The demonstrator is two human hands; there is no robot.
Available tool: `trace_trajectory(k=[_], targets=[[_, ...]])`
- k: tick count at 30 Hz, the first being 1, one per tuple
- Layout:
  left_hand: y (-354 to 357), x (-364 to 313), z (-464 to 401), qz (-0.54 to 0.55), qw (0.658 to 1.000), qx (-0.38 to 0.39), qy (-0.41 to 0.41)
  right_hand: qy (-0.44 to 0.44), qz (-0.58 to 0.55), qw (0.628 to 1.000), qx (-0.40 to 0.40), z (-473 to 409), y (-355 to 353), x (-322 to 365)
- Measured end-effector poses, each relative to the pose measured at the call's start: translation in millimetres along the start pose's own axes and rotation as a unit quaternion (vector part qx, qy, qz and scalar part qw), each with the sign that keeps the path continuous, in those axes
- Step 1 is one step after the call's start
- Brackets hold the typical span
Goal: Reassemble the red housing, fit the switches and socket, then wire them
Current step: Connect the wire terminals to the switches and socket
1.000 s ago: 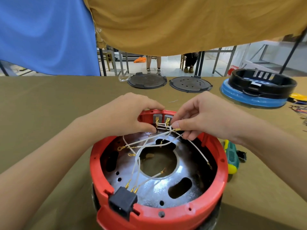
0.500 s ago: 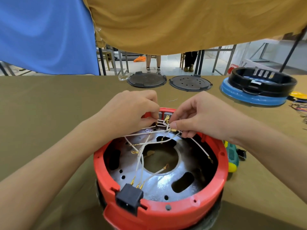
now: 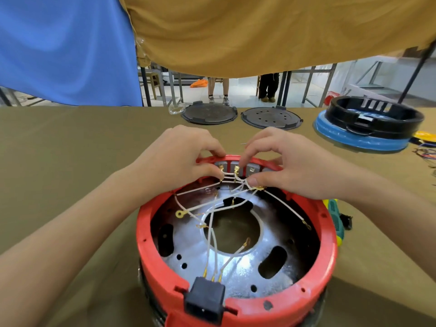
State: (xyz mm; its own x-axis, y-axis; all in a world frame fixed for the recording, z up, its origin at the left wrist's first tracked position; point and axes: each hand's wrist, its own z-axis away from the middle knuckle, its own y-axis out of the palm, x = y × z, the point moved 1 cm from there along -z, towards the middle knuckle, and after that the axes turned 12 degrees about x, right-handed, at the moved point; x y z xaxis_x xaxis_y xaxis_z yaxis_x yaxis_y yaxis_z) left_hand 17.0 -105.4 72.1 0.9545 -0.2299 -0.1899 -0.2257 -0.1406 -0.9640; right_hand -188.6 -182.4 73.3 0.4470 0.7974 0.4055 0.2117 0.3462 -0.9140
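Note:
The round red housing (image 3: 329,251) sits open side up in front of me, a silver metal plate (image 3: 243,270) inside it. A black socket (image 3: 204,300) is fitted in its near rim, with three white wires (image 3: 213,241) running from it. Grey switches (image 3: 252,170) line the far rim. My left hand (image 3: 179,159) grips the far rim, thumb by a brass terminal. My right hand (image 3: 292,161) pinches a brass-tipped wire end just below the switches. Several loose wire ends lie across the plate.
Two dark round lids (image 3: 271,118) lie at the table's far edge. A black ring on a blue base (image 3: 368,125) stands far right, coloured wires (image 3: 424,152) beside it. A green and yellow screwdriver (image 3: 336,220) lies right of the housing. Cloths hang above.
The housing has tilted slightly, showing more switches on the far rim. My left hand has shifted onto the rim; my right hand keeps pinching the wire end at the switches.

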Motion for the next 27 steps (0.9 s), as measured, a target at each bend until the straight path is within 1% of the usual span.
trace_trajectory(k=[2,6,14,27], targets=[[1.1,0.6,-0.3,0.002,1.0,-0.005,0.0,-0.009,-0.013,1.0,0.016,-0.4,0.4,-2.3],[4.2,1.3,-3.3,-0.004,1.0,-0.015,0.002,-0.021,-0.021,0.999,0.01,-2.0,1.2,-5.6],[-0.8,9.0,-2.3,0.021,0.999,0.029,0.037,-0.027,-0.046,0.998,0.022,-1.7,0.1,-6.7],[0.9,9.2,-0.6,0.067,0.997,0.021,0.038,-0.035,-0.064,0.997,0.013,-2.0,1.6,-7.6]])
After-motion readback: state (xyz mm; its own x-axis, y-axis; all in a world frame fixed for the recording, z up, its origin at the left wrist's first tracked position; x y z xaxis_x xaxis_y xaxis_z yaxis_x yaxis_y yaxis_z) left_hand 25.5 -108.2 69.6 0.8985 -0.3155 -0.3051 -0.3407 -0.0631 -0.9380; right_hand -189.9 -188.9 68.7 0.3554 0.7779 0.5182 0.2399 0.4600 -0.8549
